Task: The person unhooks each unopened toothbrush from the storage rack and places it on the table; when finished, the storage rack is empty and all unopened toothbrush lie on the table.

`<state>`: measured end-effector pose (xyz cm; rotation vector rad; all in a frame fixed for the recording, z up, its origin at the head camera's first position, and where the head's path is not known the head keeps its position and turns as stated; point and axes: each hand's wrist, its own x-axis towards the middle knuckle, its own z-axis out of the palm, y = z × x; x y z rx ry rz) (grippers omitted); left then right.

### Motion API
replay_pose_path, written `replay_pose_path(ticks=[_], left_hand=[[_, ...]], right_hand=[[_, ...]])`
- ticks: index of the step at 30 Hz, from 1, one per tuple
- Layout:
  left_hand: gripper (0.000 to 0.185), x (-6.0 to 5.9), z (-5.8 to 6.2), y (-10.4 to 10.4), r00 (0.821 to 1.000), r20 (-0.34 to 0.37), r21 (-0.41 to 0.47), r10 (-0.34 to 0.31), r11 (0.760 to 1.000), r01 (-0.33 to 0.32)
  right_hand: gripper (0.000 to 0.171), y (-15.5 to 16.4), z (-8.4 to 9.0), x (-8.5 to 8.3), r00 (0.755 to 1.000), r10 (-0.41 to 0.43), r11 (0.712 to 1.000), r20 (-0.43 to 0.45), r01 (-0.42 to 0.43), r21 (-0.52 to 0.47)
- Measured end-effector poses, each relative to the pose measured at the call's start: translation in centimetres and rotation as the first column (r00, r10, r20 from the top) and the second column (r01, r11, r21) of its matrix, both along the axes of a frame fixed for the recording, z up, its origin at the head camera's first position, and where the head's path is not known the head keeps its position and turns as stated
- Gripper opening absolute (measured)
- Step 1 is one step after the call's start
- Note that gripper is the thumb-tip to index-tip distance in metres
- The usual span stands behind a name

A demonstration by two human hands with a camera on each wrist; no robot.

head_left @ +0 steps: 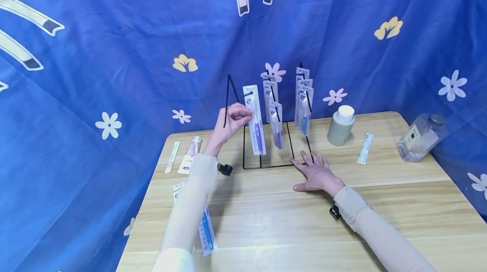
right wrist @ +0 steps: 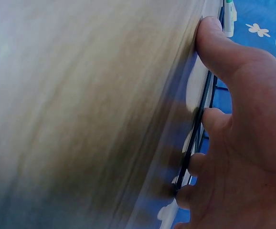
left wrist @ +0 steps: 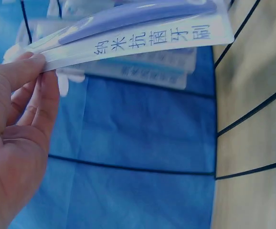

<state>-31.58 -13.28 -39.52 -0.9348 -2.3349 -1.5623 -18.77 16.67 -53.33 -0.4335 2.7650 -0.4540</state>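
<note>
Left hand (head_left: 233,121) pinches a packaged toothbrush (head_left: 255,120) at the wire rack (head_left: 266,160) (black), while right hand (head_left: 316,174) presses its base, fingers flat.

This looks like a makeshift shop display set up for recording: a wooden tabletop (head_left: 266,229) carries a black wire rack (head_left: 266,153) hung with packaged toothbrushes (head_left: 304,103), and a blue flowered cloth (head_left: 114,73) hangs behind as a backdrop.

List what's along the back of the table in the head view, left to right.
Narrow white packet → toothpaste tube → left hand pinching a purple toothbrush pack → black wire rack → grey bottle with white cap → small white packet → clear glass bottle.
</note>
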Motion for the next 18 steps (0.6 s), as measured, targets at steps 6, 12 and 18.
replay_pose_path(ticks=[6, 12, 18], left_hand=[[0.018, 4.8, -2.1, -1.4, 0.989, 0.130, -0.157, 0.074, 0.986, -0.053], [0.023, 11.4, -4.7, -5.4, 0.931, 0.316, -0.217, 0.183, 0.969, -0.117], [0.023, 16.5, -7.9, -8.4, 0.806, 0.472, -0.281, 0.356, 0.928, -0.245]], right_hand=[[0.100, -0.1, 0.0, 0.2, 1.000, 0.002, 1.000, -0.005, -0.002, -0.011], [0.099, -0.2, 0.0, 0.2, 1.000, 0.016, 0.999, -0.026, -0.017, -0.038], [0.100, 0.1, 0.0, 0.1, 1.000, 0.011, 0.999, -0.027, -0.012, -0.038]])
